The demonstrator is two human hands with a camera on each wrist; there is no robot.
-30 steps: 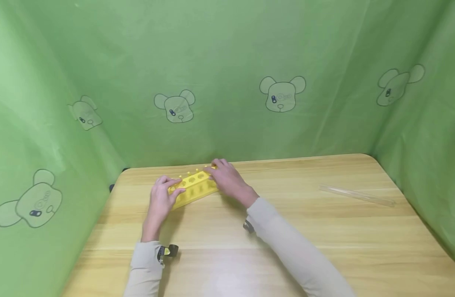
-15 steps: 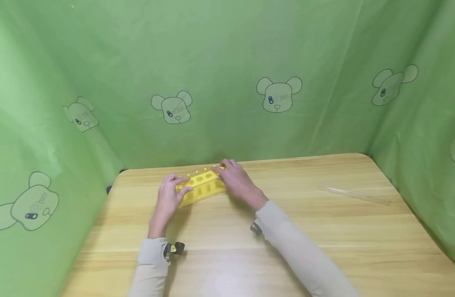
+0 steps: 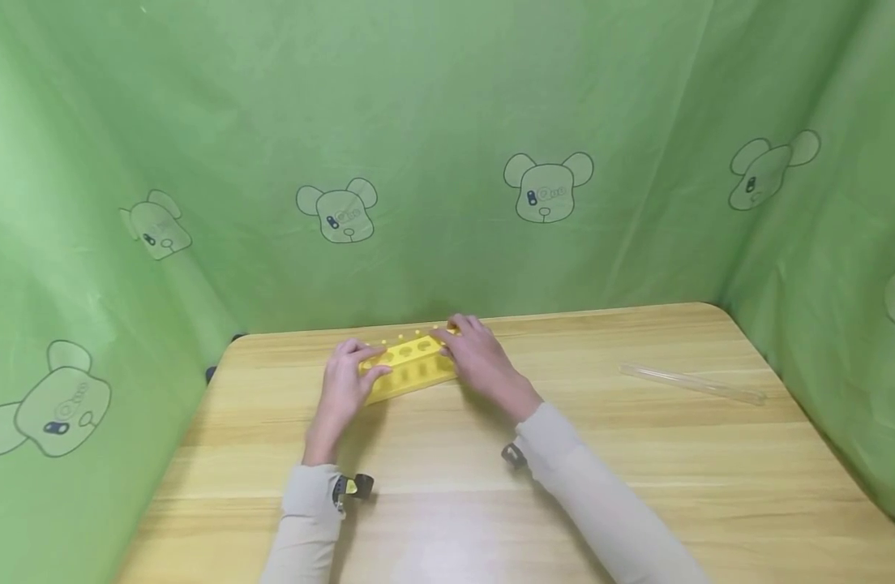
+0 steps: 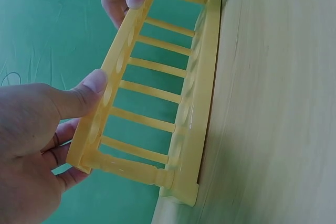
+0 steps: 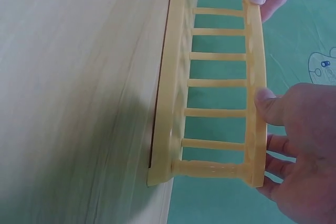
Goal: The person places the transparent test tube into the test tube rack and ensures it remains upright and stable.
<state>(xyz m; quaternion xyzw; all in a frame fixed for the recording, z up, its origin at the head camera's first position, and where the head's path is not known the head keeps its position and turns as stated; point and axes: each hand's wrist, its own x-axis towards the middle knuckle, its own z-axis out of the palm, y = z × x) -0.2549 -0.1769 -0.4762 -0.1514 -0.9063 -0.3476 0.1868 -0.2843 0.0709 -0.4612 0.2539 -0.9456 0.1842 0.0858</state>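
Between thumb and fingers, the left hand pinched the yellow rack at left, the right hand at right.

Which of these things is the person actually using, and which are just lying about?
In use:
left hand
right hand
yellow rack, gripped near both ends
wood-grain table, beneath it

Not in use:
clear tubing, lying untouched, though it might belong
green curtain, only backdrop

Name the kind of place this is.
Probably a makeshift recording booth: green sheeting printed with cartoon animal heads rises behind and on both sides of a wood-look table, and wrist cameras are being worn.
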